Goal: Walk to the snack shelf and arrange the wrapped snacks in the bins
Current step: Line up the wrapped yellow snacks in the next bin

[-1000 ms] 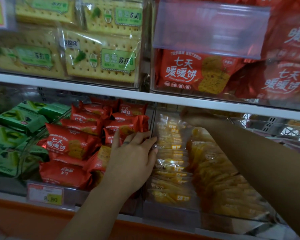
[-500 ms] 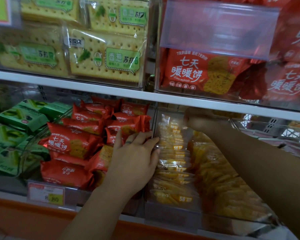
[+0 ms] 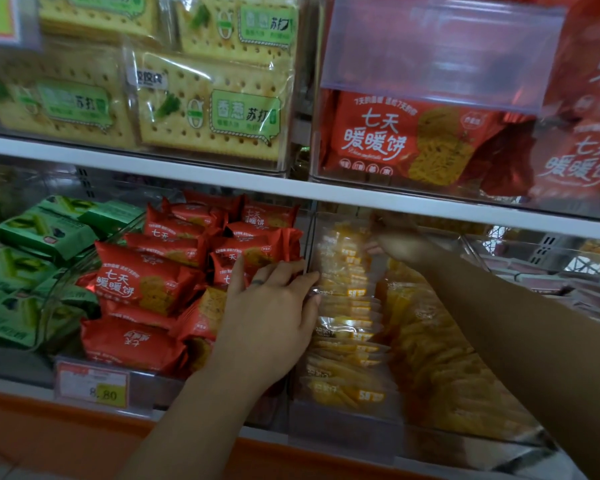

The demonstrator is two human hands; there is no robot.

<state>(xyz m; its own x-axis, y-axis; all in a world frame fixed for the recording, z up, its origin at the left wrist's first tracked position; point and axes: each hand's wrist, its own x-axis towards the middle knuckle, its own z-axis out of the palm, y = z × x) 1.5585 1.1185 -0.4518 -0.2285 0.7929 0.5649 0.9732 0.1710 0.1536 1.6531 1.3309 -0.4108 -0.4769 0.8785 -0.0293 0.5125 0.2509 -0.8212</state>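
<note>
Two rows of yellow packets (image 3: 347,327) stand in the clear bin (image 3: 343,427), running front to back | left hand (image 3: 271,317) flat against the bin's left wall, fingers straight, holding nothing | right hand (image 3: 395,244) inside, at the rows' far end; blurred, grasp cannot be told

scallion cracker packs (image 3: 208,109) sat in the top-left bin (image 3: 289,81), biscuit packs (image 3: 395,140) right of them, lower biscuit packs (image 3: 146,285) under the crackers, price tag (image 3: 92,386) out front
</note>
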